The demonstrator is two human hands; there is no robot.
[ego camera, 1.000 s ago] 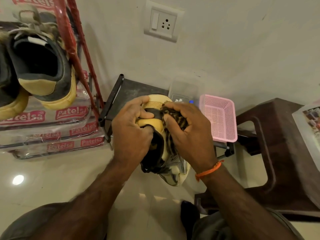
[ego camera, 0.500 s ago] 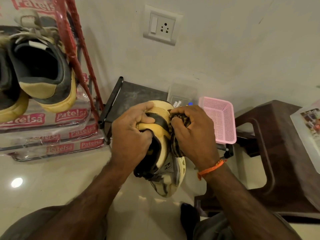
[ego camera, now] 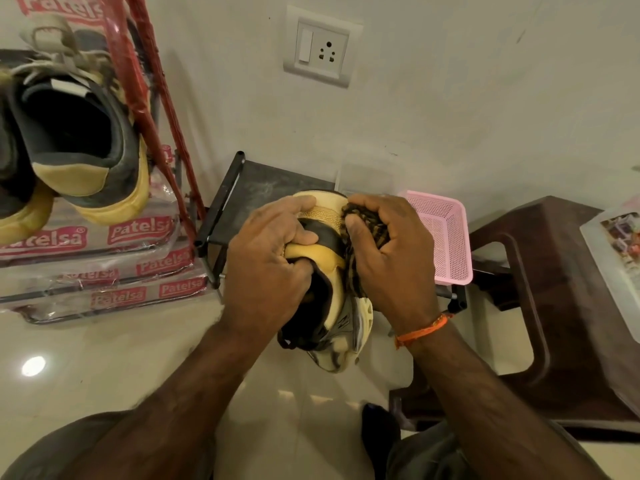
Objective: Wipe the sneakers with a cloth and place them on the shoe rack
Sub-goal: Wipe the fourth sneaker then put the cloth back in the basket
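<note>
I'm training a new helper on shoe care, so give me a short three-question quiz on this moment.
1. True or false: the left hand grips the sneaker at its collar.
2. What does the right hand hold against the sneaker? A) brush B) striped cloth C) sponge
3. Fill in: another sneaker already sits on the red shoe ____.

Key: 1 true; 2 B; 3 rack.

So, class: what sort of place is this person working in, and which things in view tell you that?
Probably a corner of a home, perhaps by an entryway: a shoe rack holding sneakers, a wall switch and socket, and a polished tile floor.
</note>
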